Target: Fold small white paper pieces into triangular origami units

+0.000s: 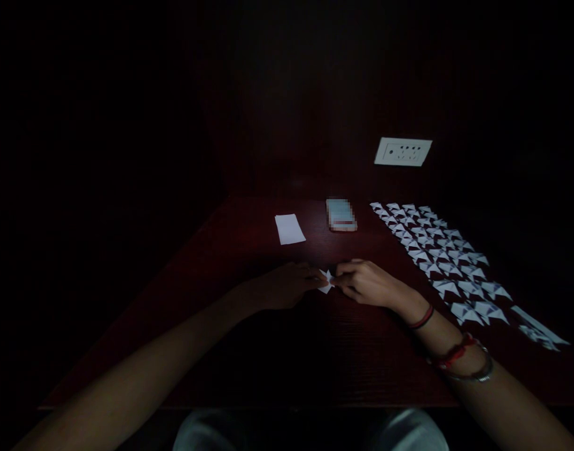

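A small white folded paper piece (325,281) lies at the middle of the dark red table (249,351). My left hand (287,285) pinches its left side with closed fingers. My right hand (365,283) pinches its right side, fingers pressed together. Red bands and a metal bangle (460,358) sit on my right wrist. The room is very dark, so finger detail is faint.
A flat white paper sheet (289,228) lies behind my hands. A small stack of paper or a pad (341,215) sits to its right. Several folded white paper pieces (444,260) are laid in rows along the right side. A white wall socket (403,151) is on the back wall.
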